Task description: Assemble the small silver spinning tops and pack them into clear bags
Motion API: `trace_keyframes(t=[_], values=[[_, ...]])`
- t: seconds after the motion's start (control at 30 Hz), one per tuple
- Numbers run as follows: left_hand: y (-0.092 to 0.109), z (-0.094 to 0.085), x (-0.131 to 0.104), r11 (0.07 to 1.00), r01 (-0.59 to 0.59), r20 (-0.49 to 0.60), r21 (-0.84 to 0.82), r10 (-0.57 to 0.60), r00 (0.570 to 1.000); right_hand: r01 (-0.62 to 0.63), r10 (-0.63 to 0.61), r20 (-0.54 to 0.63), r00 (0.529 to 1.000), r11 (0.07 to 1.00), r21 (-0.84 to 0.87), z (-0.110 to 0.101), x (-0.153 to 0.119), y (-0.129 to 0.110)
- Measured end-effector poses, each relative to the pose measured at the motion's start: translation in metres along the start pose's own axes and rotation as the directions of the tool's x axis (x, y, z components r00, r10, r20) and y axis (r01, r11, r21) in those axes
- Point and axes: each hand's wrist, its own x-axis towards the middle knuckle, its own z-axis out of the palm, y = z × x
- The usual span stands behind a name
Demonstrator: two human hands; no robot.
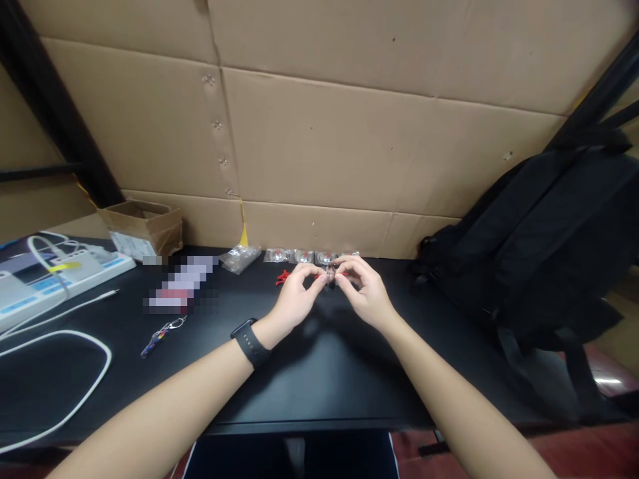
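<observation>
A small round, shiny item point(330, 274) is pinched between the fingertips of both hands above the black table point(319, 372). My left hand point(298, 295), with a black watch on its wrist, grips it from the left. From the right, my right hand point(363, 291) holds it with thumb and index finger. Red cords point(283, 278) lie just left of my left hand, and bits of red show by the fingertips. Behind the hands, clear packets with round items point(303, 256) stand in a row; my right hand partly covers the rightmost.
A crumpled clear bag point(240, 258) and an open cardboard box point(144, 227) are at the back left. A keychain point(162, 336), white cables point(107, 359) and a power strip point(107, 265) lie left. A black backpack point(539, 253) fills the right side, and cardboard point(319, 146) walls the back.
</observation>
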Motion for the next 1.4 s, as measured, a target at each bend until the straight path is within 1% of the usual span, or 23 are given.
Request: trace_keyframes(t=[0.1, 0.2, 0.37, 0.5, 0.63, 0.8, 0.93, 1.03, 1.2, 1.33, 1.4], values=[[-0.003, 0.000, -0.001, 1.000, 0.012, -0.031, -0.010, -0.012, 0.999, -0.103, 0.100, 0.025, 0.995, 0.978, 0.182, 0.004, -0.002, 0.003], [-0.005, 0.000, -0.001, 1.000, 0.016, -0.060, 0.005, -0.016, 0.998, -0.153, 0.143, 0.057, 0.988, 0.955, 0.255, 0.005, -0.002, 0.004], [-0.007, 0.002, 0.000, 0.999, 0.041, -0.068, 0.022, -0.040, 0.997, -0.165, 0.141, 0.122, 0.983, 0.961, 0.222, 0.002, -0.002, 0.006], [-0.006, 0.003, 0.002, 0.997, 0.079, -0.057, -0.004, -0.079, 0.995, -0.188, 0.163, 0.117, 0.980, 0.949, 0.253, -0.001, -0.002, 0.011], [-0.006, 0.003, 0.002, 0.996, 0.088, -0.048, -0.019, -0.088, 0.995, -0.181, 0.156, 0.114, 0.981, 0.946, 0.270, -0.002, -0.001, 0.015], [-0.004, 0.004, 0.002, 0.995, 0.095, -0.053, -0.017, -0.095, 0.994, -0.155, 0.145, 0.058, 0.988, 0.951, 0.268, 0.000, -0.002, 0.013], [-0.004, 0.004, 0.002, 0.996, 0.091, -0.049, -0.018, -0.091, 0.995, -0.144, 0.126, 0.087, 0.988, 0.957, 0.252, -0.001, -0.002, 0.009], [-0.004, 0.003, 0.003, 0.998, 0.069, -0.047, -0.001, -0.069, 0.997, -0.109, 0.088, 0.098, 0.991, 0.967, 0.232, -0.003, -0.001, 0.009], [-0.006, 0.002, 0.007, 0.994, -0.053, 0.007, 0.095, 0.053, 0.999, -0.113, 0.098, 0.085, 0.992, 0.975, 0.192, -0.004, 0.000, 0.016], [-0.008, 0.005, 0.009, 0.997, -0.024, -0.002, 0.069, 0.024, 1.000, -0.112, 0.102, 0.066, 0.993, 0.976, 0.186, -0.001, 0.000, 0.018], [-0.008, 0.004, 0.010, 0.993, -0.047, 0.009, 0.104, 0.046, 0.999, -0.118, 0.108, 0.062, 0.992, 0.976, 0.185, 0.000, 0.000, 0.017]])
